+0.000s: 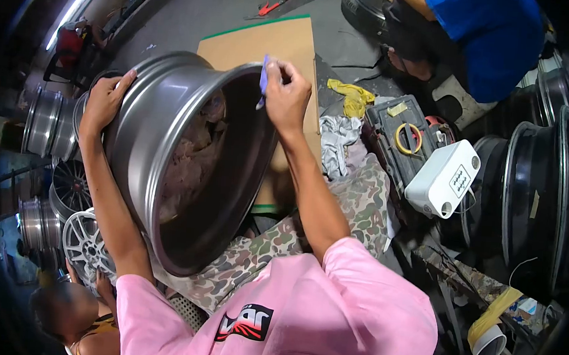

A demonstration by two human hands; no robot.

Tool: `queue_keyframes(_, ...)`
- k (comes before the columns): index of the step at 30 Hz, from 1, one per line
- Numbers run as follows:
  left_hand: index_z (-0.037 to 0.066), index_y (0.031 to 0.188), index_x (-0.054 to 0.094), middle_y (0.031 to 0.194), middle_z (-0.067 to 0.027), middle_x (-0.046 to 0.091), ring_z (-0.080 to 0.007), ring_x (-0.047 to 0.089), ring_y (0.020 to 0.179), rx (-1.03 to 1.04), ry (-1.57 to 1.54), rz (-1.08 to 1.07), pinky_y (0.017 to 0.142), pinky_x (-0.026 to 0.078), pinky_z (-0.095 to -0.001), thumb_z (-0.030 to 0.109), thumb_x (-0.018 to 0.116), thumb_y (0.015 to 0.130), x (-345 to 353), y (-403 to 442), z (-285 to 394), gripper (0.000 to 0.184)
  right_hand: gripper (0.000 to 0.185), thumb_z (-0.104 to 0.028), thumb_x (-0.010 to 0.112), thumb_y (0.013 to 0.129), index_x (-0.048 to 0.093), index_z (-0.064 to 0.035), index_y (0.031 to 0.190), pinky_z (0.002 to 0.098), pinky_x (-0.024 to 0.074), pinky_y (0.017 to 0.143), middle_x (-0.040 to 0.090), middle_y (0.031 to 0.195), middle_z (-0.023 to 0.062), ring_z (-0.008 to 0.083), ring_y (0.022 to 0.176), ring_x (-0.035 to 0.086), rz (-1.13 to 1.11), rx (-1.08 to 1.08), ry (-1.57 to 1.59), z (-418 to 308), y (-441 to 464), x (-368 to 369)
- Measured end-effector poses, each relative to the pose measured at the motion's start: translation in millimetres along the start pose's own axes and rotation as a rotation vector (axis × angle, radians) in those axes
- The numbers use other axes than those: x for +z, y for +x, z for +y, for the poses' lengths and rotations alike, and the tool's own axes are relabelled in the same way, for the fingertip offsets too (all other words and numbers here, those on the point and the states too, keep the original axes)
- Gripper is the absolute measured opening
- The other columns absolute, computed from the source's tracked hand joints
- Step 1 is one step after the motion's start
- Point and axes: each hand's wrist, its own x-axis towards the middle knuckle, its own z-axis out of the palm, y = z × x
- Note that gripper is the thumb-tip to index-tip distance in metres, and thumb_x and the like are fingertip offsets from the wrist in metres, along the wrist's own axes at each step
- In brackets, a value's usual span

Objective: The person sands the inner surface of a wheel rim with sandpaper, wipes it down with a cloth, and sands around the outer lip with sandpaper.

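A large grey metal wheel rim [146,128] stands tilted in front of me, its open side turned toward my right arm. My left hand [107,101] lies with spread fingers on the rim's outer left side. At the upper right edge of the rim, my right hand [286,93] is closed around a thin purple-and-white tool [263,82], whose tip is by the lip. Crumpled brownish material [190,164] shows inside the barrel. Below the rim is a camouflage cloth [355,202], and a brown board [261,44] lies behind it.
A toolbox [393,129] with yellow tape and a white power box [443,179] stand at the right, near stacked dark rims [534,188]. A person in blue [485,40] is at the upper right; another person [70,314] is at the lower left, by a white rim [88,243].
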Motion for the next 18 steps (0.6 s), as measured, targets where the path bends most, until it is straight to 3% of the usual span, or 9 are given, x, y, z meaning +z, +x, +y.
queue_keyframes(1, -0.007, 0.096, 0.069, 0.069, -0.0176, 0.063, -0.0174, 0.06, 0.066, 0.014, 0.047, 0.011, 0.069, 0.048, -0.0365, 0.051, 0.054, 0.105, 1, 1, -3, 0.062, 0.025, -0.016, 0.066, 0.098, 0.073, 0.0079, 0.101, 0.0279, 0.0514, 0.069, 0.071, 0.079, 0.0063, 0.01, 0.074, 0.063, -0.002, -0.074, -0.054, 0, -6, -3)
queue_keyframes(3, -0.007, 0.096, 0.069, 0.07, -0.0173, 0.064, -0.0159, 0.061, 0.068, 0.016, -0.046, 0.031, 0.07, 0.049, -0.0361, 0.053, 0.054, 0.105, 4, -2, 6, 0.063, 0.02, -0.014, 0.067, 0.093, 0.073, 0.0053, 0.093, 0.0408, 0.0533, 0.073, 0.07, 0.083, 0.0208, 0.0318, 0.078, 0.07, -0.041, 0.017, 0.01, -4, -9, -6)
queue_keyframes(5, -0.008, 0.095, 0.069, 0.07, -0.0175, 0.064, -0.0157, 0.061, 0.068, -0.042, -0.103, -0.024, 0.07, 0.049, -0.0363, 0.053, 0.054, 0.104, 1, -4, 8, 0.063, 0.02, -0.015, 0.067, 0.093, 0.074, 0.0045, 0.094, 0.0392, 0.0535, 0.073, 0.071, 0.084, 0.0197, 0.0294, 0.078, 0.071, -0.061, 0.084, -0.006, -4, 4, -7)
queue_keyframes(6, -0.007, 0.096, 0.069, 0.072, -0.0174, 0.066, -0.0154, 0.061, 0.069, -0.036, -0.075, -0.013, 0.071, 0.049, -0.0363, 0.054, 0.055, 0.104, 1, -3, 5, 0.064, 0.022, -0.015, 0.067, 0.094, 0.076, 0.0041, 0.096, 0.0372, 0.0539, 0.074, 0.072, 0.084, 0.0186, 0.0262, 0.079, 0.072, -0.151, 0.28, 0.031, -18, 8, -11)
queue_keyframes(9, -0.007, 0.1, 0.069, 0.072, -0.0188, 0.065, -0.0176, 0.06, 0.068, 0.032, -0.022, 0.04, 0.071, 0.048, -0.0372, 0.054, 0.053, 0.104, 3, -3, 4, 0.063, 0.023, -0.016, 0.064, 0.096, 0.076, 0.0044, 0.096, 0.0361, 0.0537, 0.074, 0.073, 0.083, 0.0176, 0.0229, 0.08, 0.072, -0.041, 0.044, 0.019, -16, -9, -7)
queue_keyframes(14, -0.007, 0.101, 0.07, 0.075, -0.0215, 0.066, -0.0218, 0.062, 0.068, 0.005, 0.005, -0.009, 0.073, 0.049, -0.0381, 0.053, 0.054, 0.104, 0, -4, -1, 0.061, 0.022, -0.017, 0.068, 0.093, 0.076, 0.0034, 0.097, 0.0401, 0.054, 0.078, 0.072, 0.087, 0.0203, 0.0321, 0.084, 0.072, -0.101, 0.059, -0.078, -10, 6, -10)
queue_keyframes(18, -0.007, 0.101, 0.069, 0.074, -0.0217, 0.064, -0.0216, 0.061, 0.067, 0.008, -0.041, 0.02, 0.073, 0.049, -0.0385, 0.052, 0.054, 0.104, 3, 1, 7, 0.061, 0.023, -0.018, 0.067, 0.094, 0.075, 0.0036, 0.095, 0.0407, 0.0529, 0.073, 0.071, 0.083, 0.0214, 0.0325, 0.08, 0.071, -0.082, -0.048, -0.017, -18, -2, -12)
